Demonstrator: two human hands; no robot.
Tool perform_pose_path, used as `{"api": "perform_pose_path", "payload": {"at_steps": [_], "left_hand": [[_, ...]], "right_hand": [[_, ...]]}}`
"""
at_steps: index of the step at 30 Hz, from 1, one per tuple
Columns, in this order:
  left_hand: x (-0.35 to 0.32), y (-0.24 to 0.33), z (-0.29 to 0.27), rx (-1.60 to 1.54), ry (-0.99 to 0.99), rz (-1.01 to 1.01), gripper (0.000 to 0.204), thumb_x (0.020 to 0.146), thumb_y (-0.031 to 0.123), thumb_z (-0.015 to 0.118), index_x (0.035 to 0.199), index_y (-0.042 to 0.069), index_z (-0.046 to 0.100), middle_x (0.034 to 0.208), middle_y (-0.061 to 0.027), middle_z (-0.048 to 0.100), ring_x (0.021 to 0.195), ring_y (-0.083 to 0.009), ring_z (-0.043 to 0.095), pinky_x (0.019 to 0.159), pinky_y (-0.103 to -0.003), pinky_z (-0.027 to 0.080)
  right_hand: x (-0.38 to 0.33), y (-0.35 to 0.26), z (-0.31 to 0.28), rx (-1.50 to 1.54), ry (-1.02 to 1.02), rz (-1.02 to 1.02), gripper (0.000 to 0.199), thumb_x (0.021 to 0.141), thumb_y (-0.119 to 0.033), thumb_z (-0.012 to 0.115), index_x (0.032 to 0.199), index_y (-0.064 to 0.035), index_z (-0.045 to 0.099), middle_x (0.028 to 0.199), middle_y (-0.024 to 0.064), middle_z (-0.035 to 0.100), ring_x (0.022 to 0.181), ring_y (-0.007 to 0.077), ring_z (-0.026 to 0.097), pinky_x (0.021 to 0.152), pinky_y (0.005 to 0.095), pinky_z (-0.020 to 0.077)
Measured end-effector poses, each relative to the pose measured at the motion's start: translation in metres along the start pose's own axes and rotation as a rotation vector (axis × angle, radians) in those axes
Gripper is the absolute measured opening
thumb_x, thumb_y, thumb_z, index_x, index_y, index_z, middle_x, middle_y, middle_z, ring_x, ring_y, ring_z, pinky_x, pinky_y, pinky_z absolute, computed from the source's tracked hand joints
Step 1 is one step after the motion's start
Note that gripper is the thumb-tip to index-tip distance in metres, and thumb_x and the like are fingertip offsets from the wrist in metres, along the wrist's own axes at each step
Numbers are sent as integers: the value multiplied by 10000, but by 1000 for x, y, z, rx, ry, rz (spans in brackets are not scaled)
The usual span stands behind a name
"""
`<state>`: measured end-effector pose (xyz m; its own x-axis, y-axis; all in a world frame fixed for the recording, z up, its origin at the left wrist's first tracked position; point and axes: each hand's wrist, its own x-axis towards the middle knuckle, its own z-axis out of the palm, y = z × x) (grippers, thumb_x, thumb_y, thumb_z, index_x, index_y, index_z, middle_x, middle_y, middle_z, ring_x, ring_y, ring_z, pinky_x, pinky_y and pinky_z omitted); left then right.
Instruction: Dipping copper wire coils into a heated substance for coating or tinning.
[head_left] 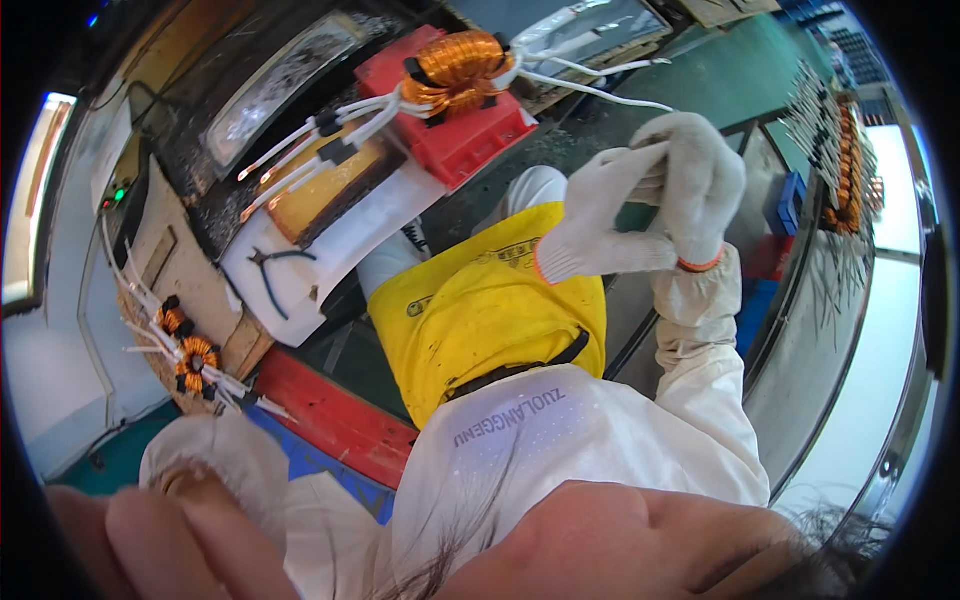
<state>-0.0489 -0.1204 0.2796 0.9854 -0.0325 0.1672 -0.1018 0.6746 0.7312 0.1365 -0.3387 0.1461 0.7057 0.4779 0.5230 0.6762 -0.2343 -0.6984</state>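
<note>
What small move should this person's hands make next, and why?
Perhaps bring the bare left hand over to the loose, orange-edged white knit glove: the white-gloved right hand seems to hold it by the fingers' grip, while the left hand wears none.

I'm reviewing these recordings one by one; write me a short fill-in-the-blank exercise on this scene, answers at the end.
1. The right hand holds a loose white ____ with an orange cuff.
2. The apron is ____ in colour.
3. The large copper coil rests on a ____ block.
4. The pliers lie on a sheet coloured ____.

Missing words: glove; yellow; red; white.
</note>
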Motion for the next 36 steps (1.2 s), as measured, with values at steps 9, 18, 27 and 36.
{"api": "perform_pose_path", "payload": {"at_steps": [9, 18, 27, 36], "left_hand": [[133, -154, -1, 124, 214, 153, 365, 942, 458, 565, 1178, 181, 575, 926, -150, 620, 758, -240, 548, 695, -364, 438], [94, -271, -72, 180, 197, 708, 241, 854, 90, 660, 1031, -15, 535, 934, -137, 581, 965, -83, 593, 878, -248, 462], [27, -229, -100, 679, 71, 919, 238, 866, 170, 660, 1007, 3, 566, 920, -126, 606, 891, -119, 593, 797, -267, 468], [-63, -190, -122, 1066, -114, 1081, 260, 878, 250, 660, 984, 21, 597, 905, -114, 632, 816, -154, 592, 716, -286, 474]], "right_hand": [[-5, 8, 10, 139, -84, 138, 130, 900, -171, 644, 964, -73, 700, 764, 103, 674, 684, 234, 692, 611, 319, 538], [-2, 18, 9, -94, -79, -129, 133, 911, -146, 598, 883, -34, 664, 772, 105, 654, 675, 284, 671, 607, 300, 527], [-7, 21, 11, -100, -111, -106, 130, 915, -135, 594, 901, -26, 664, 792, 109, 655, 687, 278, 673, 613, 297, 526], [-12, 24, 25, -97, -122, -24, 133, 914, -141, 595, 903, -28, 666, 759, 110, 651, 670, 265, 674, 616, 298, 532]]}}
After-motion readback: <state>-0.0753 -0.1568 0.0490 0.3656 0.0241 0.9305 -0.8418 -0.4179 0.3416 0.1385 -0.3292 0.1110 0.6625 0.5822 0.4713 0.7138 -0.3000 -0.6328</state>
